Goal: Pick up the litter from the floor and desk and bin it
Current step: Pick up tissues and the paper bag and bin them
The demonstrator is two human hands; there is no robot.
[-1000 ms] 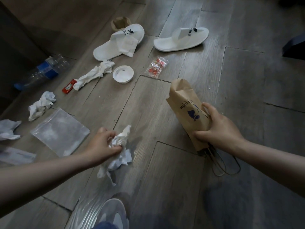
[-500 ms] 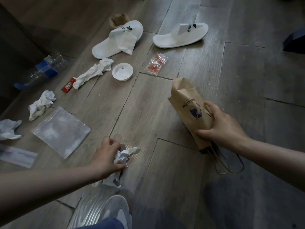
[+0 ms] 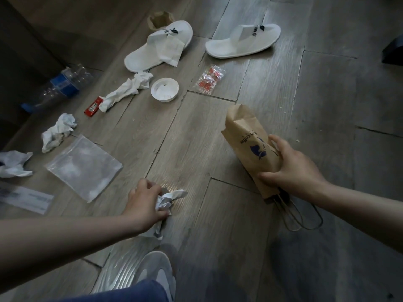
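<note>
My left hand (image 3: 145,203) grips a crumpled white tissue (image 3: 168,199) just above the wooden floor, low in the middle of the view. My right hand (image 3: 294,171) holds a brown paper bag (image 3: 246,136) with a blue logo, its handles (image 3: 301,216) trailing toward me. Litter lies on the floor: a clear plastic bag (image 3: 84,167), two crumpled tissues (image 3: 57,132) (image 3: 14,163), a twisted tissue (image 3: 126,90), a red sachet (image 3: 93,106), a white cup lid (image 3: 164,89), a red-and-white candy wrapper (image 3: 209,81) and a plastic bottle (image 3: 63,83).
Two white slippers (image 3: 157,46) (image 3: 243,41) lie at the far side, one with a napkin on it and a brown paper cup (image 3: 160,18) behind. A paper slip (image 3: 24,197) lies at the left edge. My grey shoe (image 3: 152,273) is below. A dark object (image 3: 393,52) sits far right.
My left hand has bunched the tissue tighter and drawn it toward me. The right hand with the bag has shifted slightly right.
</note>
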